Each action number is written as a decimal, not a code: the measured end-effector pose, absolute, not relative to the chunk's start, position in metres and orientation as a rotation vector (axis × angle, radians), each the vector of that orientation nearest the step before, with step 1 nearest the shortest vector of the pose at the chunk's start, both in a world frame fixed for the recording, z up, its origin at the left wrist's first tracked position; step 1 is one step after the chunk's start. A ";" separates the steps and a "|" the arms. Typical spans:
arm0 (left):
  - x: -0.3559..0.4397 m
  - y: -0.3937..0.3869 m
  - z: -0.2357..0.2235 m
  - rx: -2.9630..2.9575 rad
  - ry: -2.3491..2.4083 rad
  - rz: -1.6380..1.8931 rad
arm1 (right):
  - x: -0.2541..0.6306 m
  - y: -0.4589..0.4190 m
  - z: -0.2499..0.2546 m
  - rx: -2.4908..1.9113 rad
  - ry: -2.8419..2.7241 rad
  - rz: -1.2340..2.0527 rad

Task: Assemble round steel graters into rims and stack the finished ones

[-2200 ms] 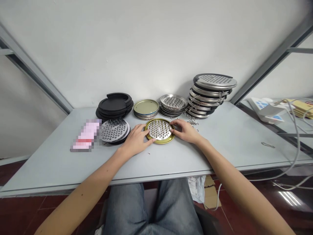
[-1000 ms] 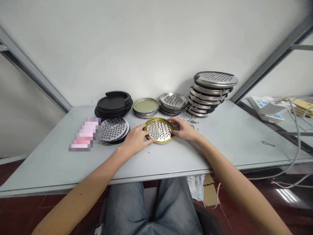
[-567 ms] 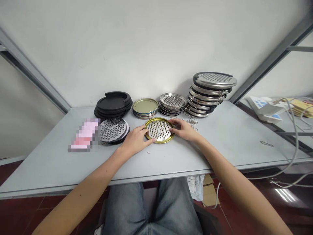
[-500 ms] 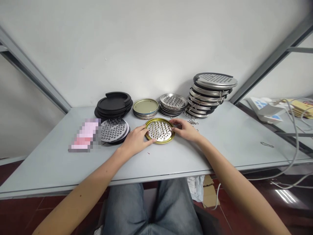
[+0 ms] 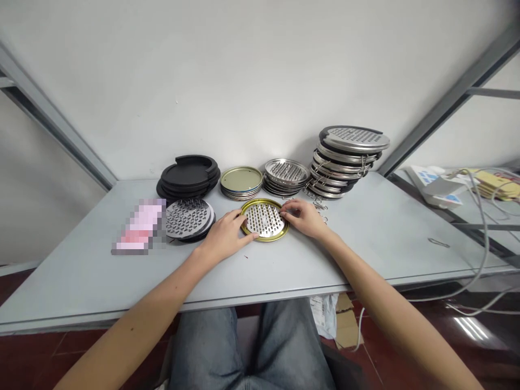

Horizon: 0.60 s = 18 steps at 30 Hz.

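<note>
A round metal grater plate [image 5: 266,219] lies inside a shallow gold-rimmed tin lid [image 5: 271,239] on the table in front of me. My left hand [image 5: 225,237] grips the lid's left side, with the thumb along its front and the fingers at the rim. At the right edge, the thumb and forefinger of my right hand [image 5: 305,218] are pinched on the grater plate; exactly where they touch is partly hidden. Beside my left hand rests a stack of grater discs [image 5: 189,218], light and dark.
Along the wall stand black round holders [image 5: 187,173], gold tin lids [image 5: 241,177], silver grater plates [image 5: 286,172] and a tall leaning stack of assembled graters [image 5: 353,140]. Small metal clips [image 5: 319,203] lie near my right hand. A pixelated pink item [image 5: 140,225] is at left; a cable [image 5: 485,233] hangs at right.
The view has shifted slightly. Both hands stay at the lid and grater plate, and the right fingers have moved a little inward over the plate's edge.
</note>
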<state>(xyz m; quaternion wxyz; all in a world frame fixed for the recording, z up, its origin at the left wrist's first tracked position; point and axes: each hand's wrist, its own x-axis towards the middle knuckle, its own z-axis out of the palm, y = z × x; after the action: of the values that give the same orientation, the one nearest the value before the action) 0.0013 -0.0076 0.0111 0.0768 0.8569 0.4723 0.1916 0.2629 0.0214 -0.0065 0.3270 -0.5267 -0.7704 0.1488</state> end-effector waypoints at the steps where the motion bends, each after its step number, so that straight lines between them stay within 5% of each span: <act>1: 0.001 -0.008 0.011 2.569 1.414 0.575 | 0.263 0.022 -0.007 -1.382 -2.013 0.398; 18: -0.002 -0.006 0.012 2.595 1.311 0.584 | 0.268 0.024 -0.005 -1.227 -2.100 0.373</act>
<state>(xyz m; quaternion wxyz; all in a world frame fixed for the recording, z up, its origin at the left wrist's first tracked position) -0.0023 -0.0064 0.0122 0.0879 0.8718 0.4403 0.1961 0.2676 0.0238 -0.0052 0.3337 -0.4701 -0.8045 0.1429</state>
